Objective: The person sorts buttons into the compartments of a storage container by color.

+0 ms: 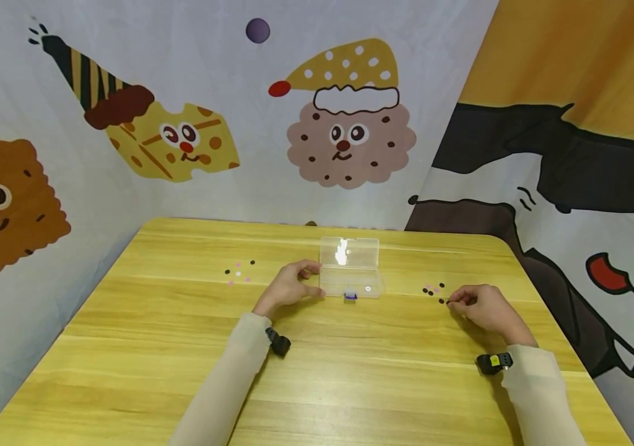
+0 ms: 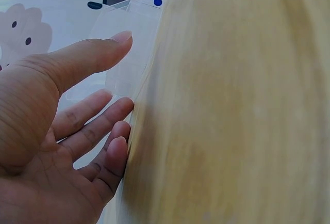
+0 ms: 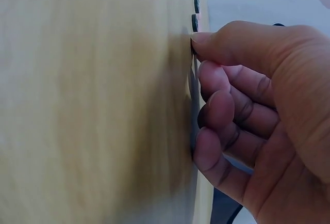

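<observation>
A clear plastic box (image 1: 325, 284) with a blue latch (image 1: 350, 297) stands with its lid (image 1: 367, 253) raised; a small white disc (image 1: 368, 288) is inside. At the box's left side, my left hand (image 1: 289, 286) rests its thumb and relaxed fingertips against the edge. To the right, thumb and index finger of my right hand (image 1: 481, 305) pinch a small black disc (image 3: 193, 47) close to the tabletop. Several black and pink discs (image 1: 431, 292) lie just left of that hand.
Another scatter of black, pink and white discs (image 1: 238, 273) lies left of the box on the wooden table (image 1: 317, 384). A cartoon-printed cloth (image 1: 194, 204) hangs behind the table's far edge. Each wrist wears a small black camera (image 1: 279, 343).
</observation>
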